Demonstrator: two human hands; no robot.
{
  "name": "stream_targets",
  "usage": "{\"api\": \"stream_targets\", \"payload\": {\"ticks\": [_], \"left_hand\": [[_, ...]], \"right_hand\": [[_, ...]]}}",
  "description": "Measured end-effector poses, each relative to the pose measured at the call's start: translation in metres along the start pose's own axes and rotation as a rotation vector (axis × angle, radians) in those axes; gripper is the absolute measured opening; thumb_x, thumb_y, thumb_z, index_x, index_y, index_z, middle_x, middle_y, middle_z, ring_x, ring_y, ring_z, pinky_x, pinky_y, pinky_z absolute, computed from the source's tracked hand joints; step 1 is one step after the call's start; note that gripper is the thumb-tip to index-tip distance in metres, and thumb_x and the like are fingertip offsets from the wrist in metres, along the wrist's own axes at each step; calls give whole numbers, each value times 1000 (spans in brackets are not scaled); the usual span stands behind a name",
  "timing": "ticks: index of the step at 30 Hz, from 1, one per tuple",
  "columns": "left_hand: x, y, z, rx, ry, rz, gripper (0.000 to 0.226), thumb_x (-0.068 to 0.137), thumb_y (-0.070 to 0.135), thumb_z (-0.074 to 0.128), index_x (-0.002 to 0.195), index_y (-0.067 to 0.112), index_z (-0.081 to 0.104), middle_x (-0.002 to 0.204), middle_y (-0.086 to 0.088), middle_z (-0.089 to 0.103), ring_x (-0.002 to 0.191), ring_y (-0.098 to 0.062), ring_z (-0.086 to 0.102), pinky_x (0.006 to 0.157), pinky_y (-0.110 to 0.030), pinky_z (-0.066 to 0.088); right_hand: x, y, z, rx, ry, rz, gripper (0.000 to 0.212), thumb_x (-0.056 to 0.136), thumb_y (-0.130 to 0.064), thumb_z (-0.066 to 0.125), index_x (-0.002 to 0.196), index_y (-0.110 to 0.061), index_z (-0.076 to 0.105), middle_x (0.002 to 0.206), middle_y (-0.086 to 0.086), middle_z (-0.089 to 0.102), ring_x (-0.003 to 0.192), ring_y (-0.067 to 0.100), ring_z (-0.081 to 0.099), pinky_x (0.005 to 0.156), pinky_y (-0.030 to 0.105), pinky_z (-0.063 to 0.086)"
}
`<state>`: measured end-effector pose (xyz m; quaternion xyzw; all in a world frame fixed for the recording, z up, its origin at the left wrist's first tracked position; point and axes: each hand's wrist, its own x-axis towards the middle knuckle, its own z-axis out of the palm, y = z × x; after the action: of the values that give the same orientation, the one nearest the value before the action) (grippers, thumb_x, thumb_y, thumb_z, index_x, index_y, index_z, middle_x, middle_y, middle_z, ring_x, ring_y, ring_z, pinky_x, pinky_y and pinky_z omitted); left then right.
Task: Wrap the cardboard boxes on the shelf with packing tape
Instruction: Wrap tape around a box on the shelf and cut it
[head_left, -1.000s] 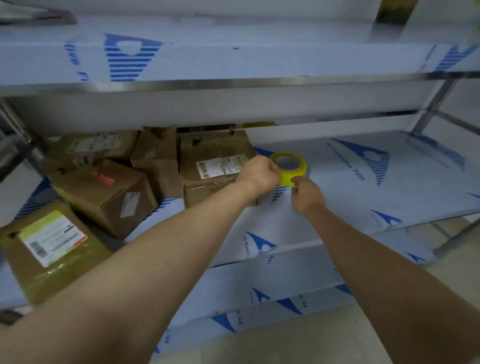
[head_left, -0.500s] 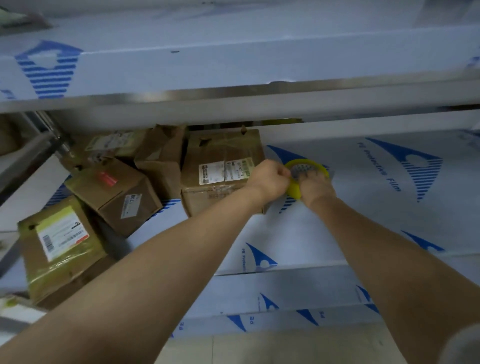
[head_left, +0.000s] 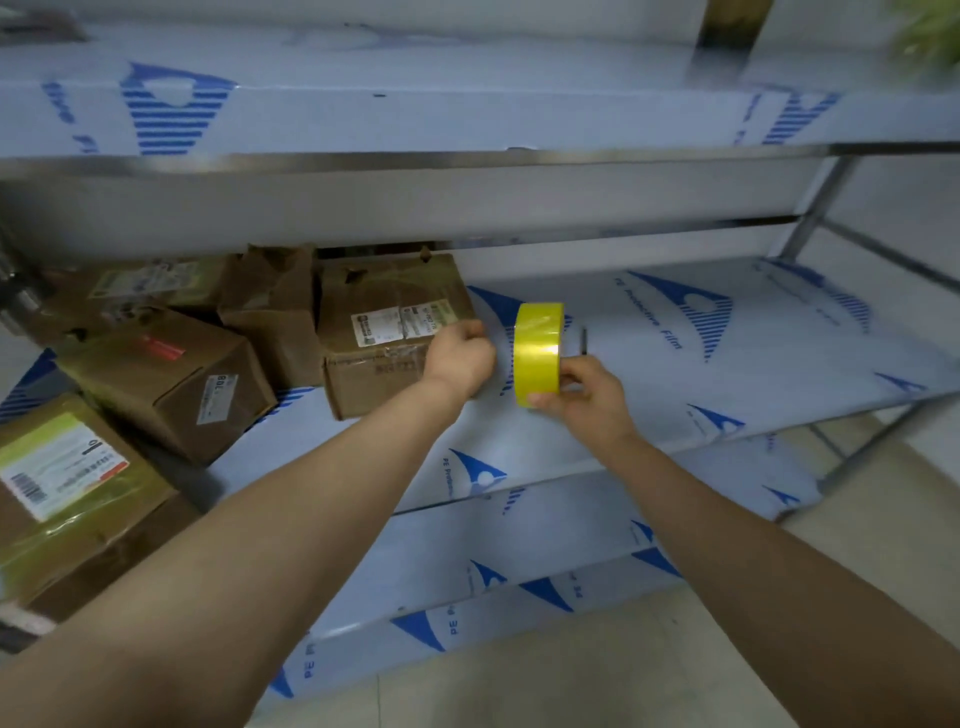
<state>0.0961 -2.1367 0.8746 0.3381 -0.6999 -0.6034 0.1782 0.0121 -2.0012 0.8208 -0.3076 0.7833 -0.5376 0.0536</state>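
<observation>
Right hand grasps the yellow packing-tape roll on edge, ready to unspool. Left hand, clenched at the labelled brown cardboard box, probably anchors the tape end.

A yellow roll of tape, held on edge in the right hand above the film-covered shelf, hangs just right of worn, labelled brown boxes crowded at the shelf's left end.
</observation>
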Motion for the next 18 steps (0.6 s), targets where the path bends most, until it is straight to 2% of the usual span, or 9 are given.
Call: {"api": "stream_targets", "payload": {"ticks": [4,7,10,13,16,18], "left_hand": [[-28,12,-6,-261,-78,-78,18,92,3,44,90,14,57,83,-9,63,73,-21,59,72,-33,52],[-46,11,-17,-327,-86,-23,20,93,8,44,91,12,63,87,-11,65,76,-23,60,74,-34,51],[-58,3,-35,-240,15,172,28,88,7,46,103,16,69,103,-10,64,94,-23,61,88,-35,50],[-70,-7,-60,-65,145,372,34,90,2,47,117,11,66,119,-7,50,110,-15,49,104,-30,39],[-81,-13,-86,-5,169,377,28,90,7,50,112,8,68,115,-6,53,115,-23,52,105,-39,40],[-90,-15,-103,8,210,351,26,89,7,52,108,1,69,108,-6,56,114,-28,54,101,-41,43]], "right_hand": [[-33,-14,-14,-97,-27,-129,36,65,0,83,97,3,66,96,6,52,84,16,54,72,6,43],[-51,-27,-17,-211,-87,-211,40,65,-6,85,99,2,66,99,2,52,90,18,53,78,17,44],[-61,-44,-9,-236,-135,-234,43,67,-10,84,103,1,64,103,0,51,94,16,52,79,14,42],[-63,-62,10,-205,-198,-238,43,68,-11,84,106,-1,65,105,-1,50,96,16,52,79,15,40],[-61,-81,30,-143,-300,-212,42,69,-7,83,106,-1,65,102,0,49,91,13,50,72,2,37],[-58,-93,44,-109,-381,-203,41,69,-5,82,106,0,65,100,0,48,88,12,48,68,1,37]]}}
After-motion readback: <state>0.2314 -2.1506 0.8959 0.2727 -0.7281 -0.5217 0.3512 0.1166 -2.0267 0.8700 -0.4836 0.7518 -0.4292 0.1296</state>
